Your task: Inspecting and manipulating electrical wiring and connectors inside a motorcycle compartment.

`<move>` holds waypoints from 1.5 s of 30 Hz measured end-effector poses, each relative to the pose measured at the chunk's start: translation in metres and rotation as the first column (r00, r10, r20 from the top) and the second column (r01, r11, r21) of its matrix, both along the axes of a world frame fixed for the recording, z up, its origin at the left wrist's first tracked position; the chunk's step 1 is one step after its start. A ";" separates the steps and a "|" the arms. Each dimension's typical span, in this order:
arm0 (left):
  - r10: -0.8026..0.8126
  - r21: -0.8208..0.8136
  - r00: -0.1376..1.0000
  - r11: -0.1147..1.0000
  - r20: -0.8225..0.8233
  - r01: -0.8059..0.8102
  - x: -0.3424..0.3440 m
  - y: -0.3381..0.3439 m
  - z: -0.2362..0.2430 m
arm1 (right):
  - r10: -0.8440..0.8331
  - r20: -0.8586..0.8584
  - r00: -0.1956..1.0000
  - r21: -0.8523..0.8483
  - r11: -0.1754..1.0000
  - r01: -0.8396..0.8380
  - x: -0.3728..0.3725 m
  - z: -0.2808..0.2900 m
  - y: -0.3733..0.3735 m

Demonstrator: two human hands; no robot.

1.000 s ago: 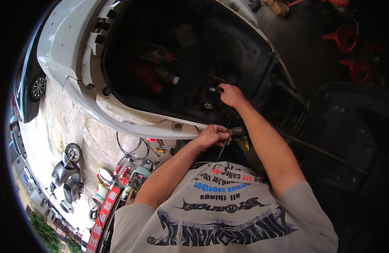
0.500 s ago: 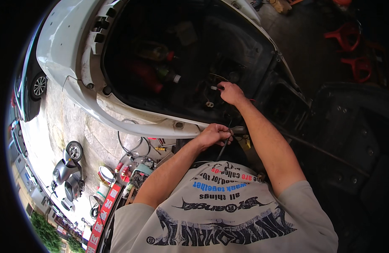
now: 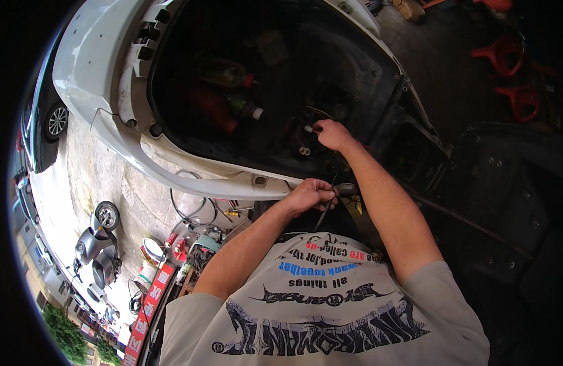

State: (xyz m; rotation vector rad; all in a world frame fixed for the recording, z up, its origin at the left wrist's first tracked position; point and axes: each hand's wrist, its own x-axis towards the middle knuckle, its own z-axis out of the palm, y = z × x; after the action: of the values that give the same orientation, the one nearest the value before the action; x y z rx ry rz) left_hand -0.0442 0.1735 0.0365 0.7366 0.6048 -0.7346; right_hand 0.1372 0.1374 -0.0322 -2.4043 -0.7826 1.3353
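Observation:
Over the dark storage well of a white scooter body, my right hand is closed with its fingertips on a small white plug connector. Thin wires lie just beyond it. Another pale connector sits a little nearer, apart from my fingers. At the near rim of the well, my left hand pinches a thin black cable, which runs down toward my shirt. Its fingertips are close to a grey metal piece on the rim. Deep shadow hides much of the wiring.
Bottles and a red item lie inside the well. Loose hose, tools and parts are on the ground at left. A grey scooter stands farther off. Red chair-like frames are at the far right.
My right hand has shifted very slightly left with the white connector. The left hand stays in place on the black cable.

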 end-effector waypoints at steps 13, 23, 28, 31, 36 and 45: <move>0.009 0.002 1.000 1.000 0.001 -0.009 -0.001 0.000 0.002 | -0.007 -0.077 0.997 0.042 0.999 0.010 -0.001 -0.019 0.004; 0.006 0.016 1.000 1.000 -0.005 -0.006 -0.002 0.000 0.001 | -0.113 -0.193 0.975 -0.011 0.994 0.113 -0.003 -0.015 0.009; -0.006 0.022 1.000 1.000 0.007 0.005 -0.002 0.000 0.002 | -0.155 -0.239 0.959 -0.056 0.988 0.145 -0.004 -0.014 0.011; -0.011 0.024 1.000 1.000 0.013 0.011 -0.003 0.000 0.001 | -0.184 -0.262 0.948 -0.082 0.982 0.168 -0.006 -0.013 0.012; -0.006 0.016 1.000 1.000 0.017 0.006 -0.003 0.001 0.001 | -0.210 -0.259 0.943 -0.086 0.977 0.194 -0.006 -0.012 0.010; -0.003 0.004 1.000 1.000 0.008 0.003 -0.003 0.001 0.000 | -0.280 -0.336 0.899 -0.097 0.960 0.263 -0.004 0.001 0.009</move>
State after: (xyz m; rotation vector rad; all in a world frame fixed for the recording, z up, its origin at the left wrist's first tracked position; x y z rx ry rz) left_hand -0.0472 0.1744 0.0367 0.7438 0.5985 -0.7329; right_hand 0.1329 0.1462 -0.0317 -2.1223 -0.3081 1.6072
